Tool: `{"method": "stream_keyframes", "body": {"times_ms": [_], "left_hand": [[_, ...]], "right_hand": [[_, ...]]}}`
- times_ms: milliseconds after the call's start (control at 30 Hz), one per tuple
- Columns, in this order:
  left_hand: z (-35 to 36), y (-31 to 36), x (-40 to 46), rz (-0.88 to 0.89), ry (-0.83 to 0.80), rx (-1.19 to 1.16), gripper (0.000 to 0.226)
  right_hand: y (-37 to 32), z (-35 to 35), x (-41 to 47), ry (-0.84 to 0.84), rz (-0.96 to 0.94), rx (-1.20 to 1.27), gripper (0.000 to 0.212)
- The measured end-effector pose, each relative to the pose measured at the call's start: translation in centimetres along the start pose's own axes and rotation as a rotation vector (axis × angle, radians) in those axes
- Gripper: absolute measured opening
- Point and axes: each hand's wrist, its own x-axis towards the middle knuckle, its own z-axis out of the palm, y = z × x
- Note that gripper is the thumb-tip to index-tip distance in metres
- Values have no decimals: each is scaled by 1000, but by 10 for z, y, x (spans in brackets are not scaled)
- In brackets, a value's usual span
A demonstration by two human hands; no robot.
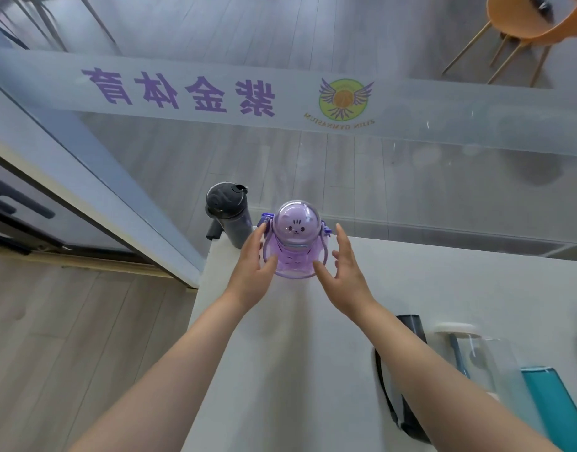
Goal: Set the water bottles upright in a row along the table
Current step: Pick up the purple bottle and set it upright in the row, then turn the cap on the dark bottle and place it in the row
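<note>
Seen from above, a person's two bare forearms reach forward over a white table (280, 353). The left hand (252, 269) lies against the left side of a purple bottle (293, 243), fingers straight and together, fingertips up by the lid hinge and thumb at the lower body. The right hand (344, 272) mirrors it on the right side, fingers straight and slightly spread, thumb touching the bottle's base; its fingers appear just off the bottle's side. Neither hand curls around the bottle; both are released and flat, framing it.

The purple bottle stands upright near the far left corner of the table. It is translucent lilac with a clear domed lid showing a small cartoon animal face, a thin loop handle, and darker purple clasps at each side.

Just beside it to the left, at the very corner, a dark grey bottle (228, 213) with a flip-top cap also stands upright, apparently touching or nearly touching the purple one.

Nearer the person, at the right, more bottles lie on the table: a dark smoky one (407, 327) with a black strap, partly hidden by the right forearm, a clear bottle (473, 357) with a white cap, and a teal bottle (551, 406) cut off by the edge.

Beyond the table is a glass wall (313, 158) with purple lettering and a round logo, and an orange chair (521, 24) behind it.
</note>
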Motion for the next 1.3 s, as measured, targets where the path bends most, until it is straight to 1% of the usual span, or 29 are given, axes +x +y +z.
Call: {"method": "stream_keyframes", "body": {"times_ms": [167, 300, 400, 500, 567, 667, 767, 867, 1000, 1167, 1300], "left_hand": [[9, 2, -31, 82, 169, 201, 57], [30, 9, -65, 135, 242, 269, 57], [55, 15, -92, 156, 259, 292, 54], [88, 16, -121, 142, 219, 296, 52], [112, 13, -140, 123, 159, 286, 51], [147, 6, -165, 37, 6, 235, 49], [179, -1, -188, -79, -144, 153, 48], [207, -7, -210, -163, -248, 106, 49], [229, -11, -228, -238, -294, 78, 59], [236, -13, -239, -265, -298, 24, 69], [240, -18, -241, -254, -298, 31, 74]], "right_hand": [[17, -35, -44, 10, 19, -53, 77], [41, -67, -91, 15, 49, -126, 74], [60, -92, -129, 27, 84, -154, 71], [79, -114, -168, -4, 124, -154, 68], [90, -125, -191, -36, 143, -158, 68], [103, -136, -219, -76, 127, -185, 67], [111, -140, -238, -124, 56, -258, 65], [118, -139, -251, -163, 17, -278, 64], [130, -135, -262, -217, -12, -326, 65], [142, -130, -269, -238, -44, -375, 67], [152, -127, -267, -273, 55, -366, 75]]}}
